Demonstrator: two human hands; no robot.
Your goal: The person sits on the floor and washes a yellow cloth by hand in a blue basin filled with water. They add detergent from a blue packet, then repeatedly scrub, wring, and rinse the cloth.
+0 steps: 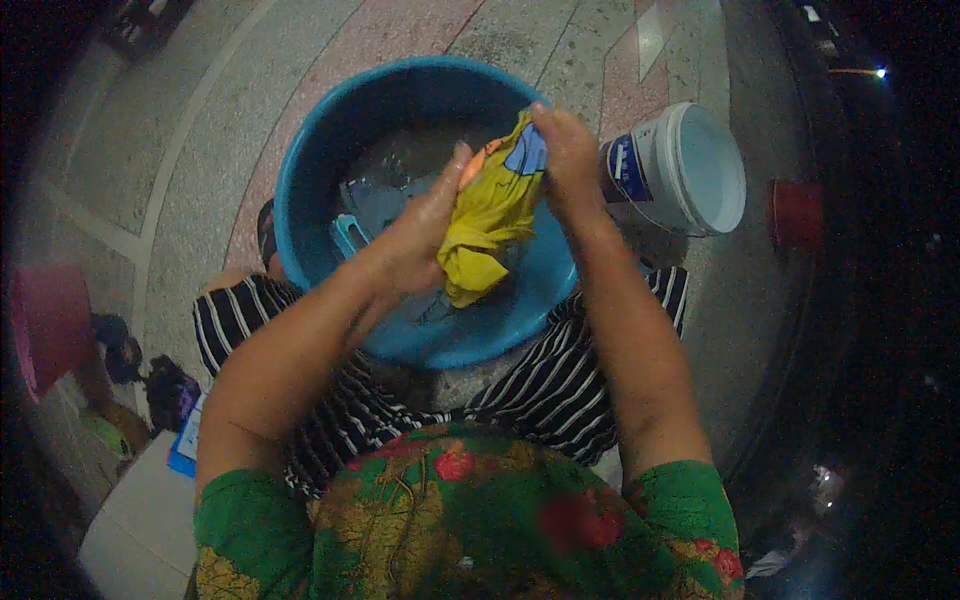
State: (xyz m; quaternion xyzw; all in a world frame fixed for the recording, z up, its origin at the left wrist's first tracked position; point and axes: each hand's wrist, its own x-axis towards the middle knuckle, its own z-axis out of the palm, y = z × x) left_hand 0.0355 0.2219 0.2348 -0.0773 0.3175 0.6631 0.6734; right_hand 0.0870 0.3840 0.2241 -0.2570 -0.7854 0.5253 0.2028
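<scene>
A wet, bunched yellow cloth (491,214) with a blue and orange print is held between both hands above a large round blue plastic basin (296,127). My left hand (424,232) grips its lower left side, thumb pointing up. My right hand (566,154) is closed around its upper right end, near the basin's rim. Water and grey-blue fabric (386,199) lie in the basin. A light-blue plastic handle (349,234), perhaps of a brush, shows beside my left wrist. The basin's lower part is partly hidden by my arms and the cloth.
A white plastic bucket (660,176) with a dark-blue label lies tilted right of the basin. A pink-red container (52,326) is at the far left, near dark bundled items (171,390). A red object (796,215) stands at the right. My knees in striped trousers flank the basin.
</scene>
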